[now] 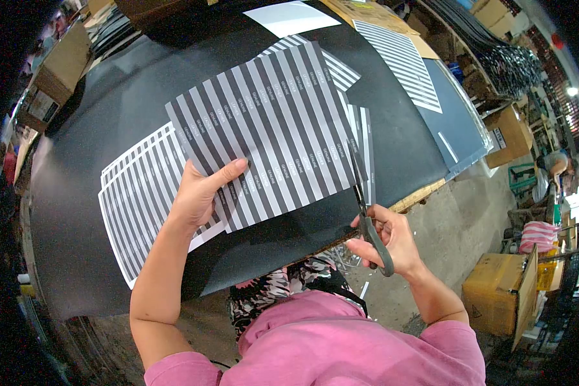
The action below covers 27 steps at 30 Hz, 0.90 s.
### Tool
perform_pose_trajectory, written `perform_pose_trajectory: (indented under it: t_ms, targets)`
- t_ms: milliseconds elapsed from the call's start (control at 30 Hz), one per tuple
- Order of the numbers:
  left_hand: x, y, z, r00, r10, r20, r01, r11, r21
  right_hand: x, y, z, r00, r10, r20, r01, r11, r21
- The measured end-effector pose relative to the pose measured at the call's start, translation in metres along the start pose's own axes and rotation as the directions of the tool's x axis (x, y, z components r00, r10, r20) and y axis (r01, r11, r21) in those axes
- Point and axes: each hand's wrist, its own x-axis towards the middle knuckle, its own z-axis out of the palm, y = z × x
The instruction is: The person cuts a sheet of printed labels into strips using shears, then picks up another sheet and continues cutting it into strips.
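My left hand (202,190) grips the lower left part of a striped sheet (264,128), thumb on top. Dark and light grey stripes cover this sheet, with small lettering that reads "GENUINE LEATHER". In my right hand (392,241) is a pair of scissors (365,222) with dark handles. The blades point away from me and lie along the sheet's right edge; whether they are apart is hard to see. Just beyond that edge lie narrow striped strips (365,141). Beneath my left forearm rests a stack of striped sheets (141,199), partly hidden.
A black-topped table (405,154) carries another striped sheet (399,64) and a white sheet (291,18) toward the back. Cardboard boxes stand at the left (58,74) and on the floor at the right (495,289). Paper scraps lie on the floor near my legs.
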Motion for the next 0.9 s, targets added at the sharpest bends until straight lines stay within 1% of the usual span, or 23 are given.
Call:
perform_pose_trajectory:
  t_ms: [100,167,333,467,533,600,767,833,900]
  targets:
    - [0.0012,-0.0012,-0.0023,0.999,0.002,0.035,-0.001,1.000,-0.019,-0.0003,0.0011,0.0008,1.000,-0.019,-0.012,0.020,1.000,0.017]
    - [0.0003,-0.0002,-0.0008,1.000,0.004,0.020,-0.004,1.000,-0.025,-0.0010,0.0019,0.0016,0.999,-0.032,-0.018,0.033,0.999,0.033]
    - [-0.0027,0.0046,0.0044,1.000,-0.009,-0.028,0.008,1.000,-0.025,-0.0036,0.0010,0.0036,0.999,0.023,-0.046,-0.020,0.997,0.075]
    - [-0.0015,0.0026,0.0026,1.000,-0.007,-0.008,0.006,0.999,-0.039,-0.0042,0.0029,0.0045,0.998,0.006,-0.065,-0.002,0.998,0.066]
    - [-0.0013,0.0021,0.0017,1.000,-0.008,-0.003,0.008,0.999,-0.041,-0.0049,0.0023,0.0047,0.997,0.029,-0.067,-0.025,0.998,0.063]
    - [-0.0004,0.0010,0.0001,0.999,-0.031,-0.004,0.031,0.999,-0.023,-0.0052,0.0013,0.0043,0.997,0.031,-0.066,-0.027,0.998,0.058]
    - [-0.0003,0.0016,0.0004,1.000,-0.028,-0.003,0.028,0.999,-0.026,-0.0053,0.0005,0.0040,0.998,0.034,-0.058,-0.031,0.998,0.051]
    - [-0.0003,0.0017,0.0007,1.000,-0.024,-0.007,0.024,0.999,-0.022,-0.0053,0.0005,0.0058,0.997,-0.010,-0.079,0.017,0.997,0.080]
    - [-0.0010,0.0023,0.0014,0.999,-0.023,-0.026,0.022,1.000,-0.009,-0.0054,-0.0002,0.0054,0.997,-0.011,-0.078,0.016,0.998,0.059]
